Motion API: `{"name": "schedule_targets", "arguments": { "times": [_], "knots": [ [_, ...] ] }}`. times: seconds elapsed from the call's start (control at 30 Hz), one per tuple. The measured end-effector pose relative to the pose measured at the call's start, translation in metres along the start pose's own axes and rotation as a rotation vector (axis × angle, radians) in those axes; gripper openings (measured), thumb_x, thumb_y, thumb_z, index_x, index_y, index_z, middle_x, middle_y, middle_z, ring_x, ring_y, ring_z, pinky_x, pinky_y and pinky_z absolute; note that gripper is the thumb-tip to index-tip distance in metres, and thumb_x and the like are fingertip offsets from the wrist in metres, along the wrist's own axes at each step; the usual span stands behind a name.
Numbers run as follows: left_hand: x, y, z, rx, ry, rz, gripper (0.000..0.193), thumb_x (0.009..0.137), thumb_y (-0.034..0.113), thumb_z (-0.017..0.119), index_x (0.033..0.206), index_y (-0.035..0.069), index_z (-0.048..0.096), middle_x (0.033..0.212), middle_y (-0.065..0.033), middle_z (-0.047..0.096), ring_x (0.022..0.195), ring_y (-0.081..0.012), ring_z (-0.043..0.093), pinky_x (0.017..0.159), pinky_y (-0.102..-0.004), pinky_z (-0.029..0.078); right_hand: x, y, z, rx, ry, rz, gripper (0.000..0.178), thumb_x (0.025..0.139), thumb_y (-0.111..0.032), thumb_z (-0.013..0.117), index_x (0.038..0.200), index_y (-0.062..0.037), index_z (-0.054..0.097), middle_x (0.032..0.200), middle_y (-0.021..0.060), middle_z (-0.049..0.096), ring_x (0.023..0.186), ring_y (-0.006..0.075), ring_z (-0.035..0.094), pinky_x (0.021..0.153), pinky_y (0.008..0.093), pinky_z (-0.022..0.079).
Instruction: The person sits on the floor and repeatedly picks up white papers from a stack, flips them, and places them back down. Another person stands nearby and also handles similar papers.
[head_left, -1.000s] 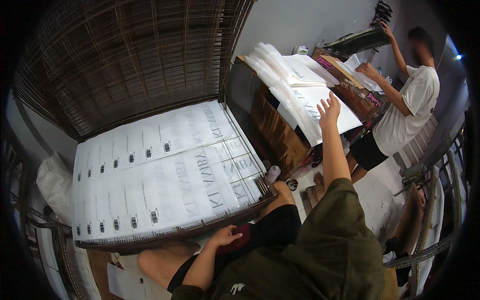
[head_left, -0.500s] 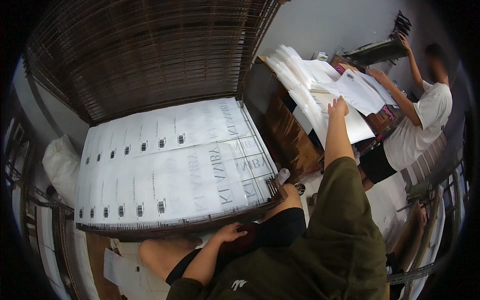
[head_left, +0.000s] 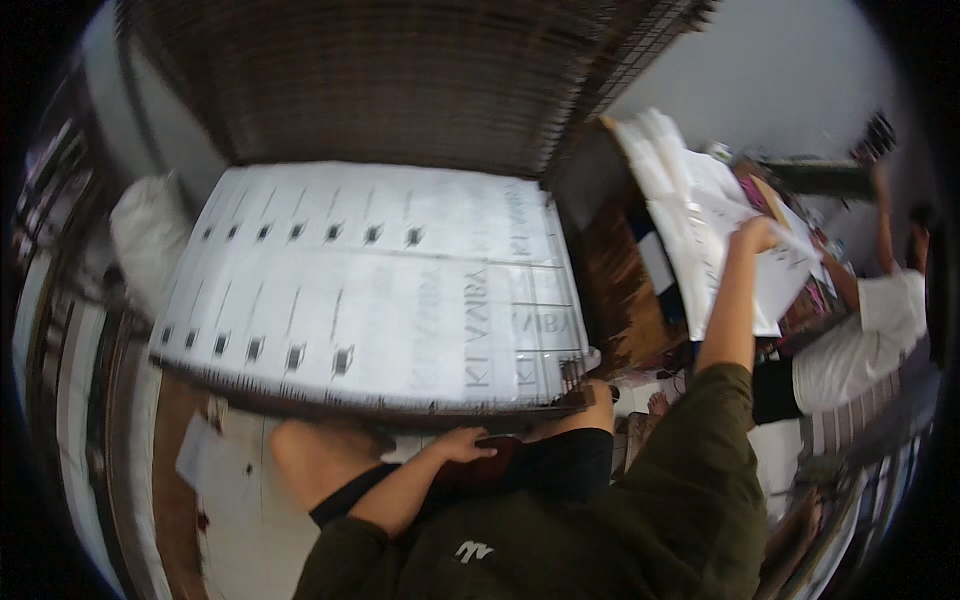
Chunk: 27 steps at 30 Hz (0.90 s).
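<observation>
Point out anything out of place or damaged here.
A loose sheet lies at lower left, apart from the printed sheets on the rack; it may have strayed. The table's side looks patchy, as if its finish were worn.

I count two sheet rows (head_left: pixel 390 300), perhaps thirteen barcodes (head_left: pixel 343 360), one co-worker (head_left: pixel 868 345).

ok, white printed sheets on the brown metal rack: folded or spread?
Spread: the white printed sheets lie flat in two rows across the brown metal rack, no folds showing.

Wht sheet (head_left: pixel 782 288), thin, w/ dk lettering; motion-blurred, slanted, on R side of view.
</observation>
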<state>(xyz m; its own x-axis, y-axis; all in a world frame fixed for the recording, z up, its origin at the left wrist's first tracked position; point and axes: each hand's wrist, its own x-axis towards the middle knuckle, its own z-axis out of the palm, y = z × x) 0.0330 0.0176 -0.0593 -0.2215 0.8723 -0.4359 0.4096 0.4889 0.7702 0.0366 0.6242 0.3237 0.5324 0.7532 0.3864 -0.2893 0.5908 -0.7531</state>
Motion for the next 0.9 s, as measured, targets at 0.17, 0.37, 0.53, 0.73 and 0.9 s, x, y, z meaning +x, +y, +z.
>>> {"name": "schedule_targets", "arguments": {
  "times": [0.17,0.37,0.53,0.73,0.9],
  "knots": [
    [-0.011,0.002,-0.002,-0.021,-0.032,-0.059,0.076,0.076,0.061,0.056,0.127,0.005,0.048,0.124,-0.0186,0.054,0.117,-0.0339,0.049,0.098,-0.0407,0.039,-0.121,-0.179,0.015,0.118,-0.742,-0.145,0.058,0.076,0.003,0.056,0.129,-0.0032,0.034,0.079,0.0045,0.053,0.068,0.0121,0.053,0.058,0.0245,0.044],
    [-0.011,-0.009,0.01,0.04,0.057,-0.097,0.076,0.076,0.062,0.057,0.127,0.006,0.049,0.12,-0.0213,0.055,0.113,-0.0367,0.051,0.095,-0.0437,0.041,-0.232,-0.283,0.014,0.037,-1.618,-0.055,0.043,0.079,0.004,0.051,0.122,-0.0013,0.054,0.107,0.0112,0.06,0.085,0.011,0.058,0.073,0.0203,0.047],
    [-0.023,0.01,-0.009,-0.019,0.03,-0.053,0.074,0.075,0.063,0.057,0.126,0.01,0.051,0.122,-0.0207,0.055,0.114,-0.0369,0.051,0.095,-0.0442,0.041,-0.293,-0.344,-0.018,-0.078,-2.056,0.227,0.056,0.065,0.008,0.042,0.119,0.0012,0.057,0.11,0.0124,0.06,0.075,0.0107,0.061,0.069,0.022,0.051],
    [-0.016,0.007,-0.006,0.007,0.024,-0.042,0.075,0.075,0.062,0.058,0.13,0.011,0.048,0.124,-0.022,0.053,0.115,-0.0364,0.05,0.095,-0.0441,0.041,-0.307,-0.372,-0.042,0.163,-2.123,0.228,0.07,0.059,0.001,0.045,0.129,0.0109,0.042,0.12,0.0242,0.053,0.093,0.0251,0.064,0.081,0.0302,0.051],
    [-0.002,-0.014,0.012,0.002,0.052,-0.025,0.077,0.076,0.062,0.057,0.131,0.009,0.045,0.123,-0.022,0.053,0.115,-0.0369,0.05,0.096,-0.0438,0.04,-0.282,-0.293,-0.048,0.196,-1.838,0.441,0.069,0.062,-0.001,0.047,0.129,0.0101,0.041,0.134,0.0235,0.043,0.118,0.0298,0.051,0.097,0.0348,0.043]
  ]
}}
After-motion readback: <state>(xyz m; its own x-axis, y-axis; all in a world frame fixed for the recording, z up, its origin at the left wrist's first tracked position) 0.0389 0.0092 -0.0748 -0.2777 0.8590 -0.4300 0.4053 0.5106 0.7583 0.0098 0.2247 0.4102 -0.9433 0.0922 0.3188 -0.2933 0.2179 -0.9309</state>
